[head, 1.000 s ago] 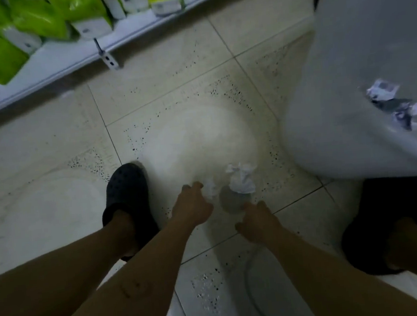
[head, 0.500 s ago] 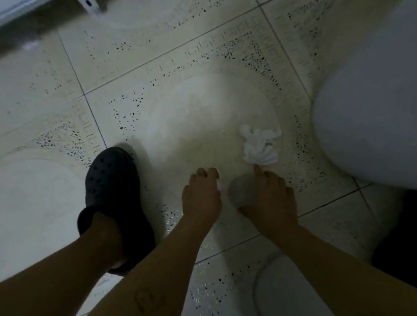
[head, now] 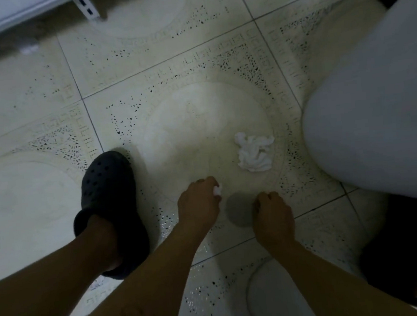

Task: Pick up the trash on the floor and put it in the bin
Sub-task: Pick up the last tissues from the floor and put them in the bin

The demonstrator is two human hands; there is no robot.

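Note:
A crumpled white tissue (head: 253, 154) lies on the tiled floor, just left of the big white bin (head: 374, 108). My left hand (head: 198, 201) is low over the floor, fingers closed on a small white paper scrap (head: 217, 189). My right hand (head: 271, 215) hovers below the tissue with fingers curled in and nothing visible in them. A grey round patch (head: 239, 209) shows between the two hands; I cannot tell whether it is a shadow or an object.
My left foot in a dark clog (head: 107, 192) stands left of the hands. A white shelf base (head: 1, 17) with a bracket (head: 88, 7) runs along the top left. A dark shape (head: 407, 254) sits under the bin at lower right.
The right hand pulled back from the tissue and curled its fingers. The left hand closed on the small white scrap. The tissue has not moved on the floor.

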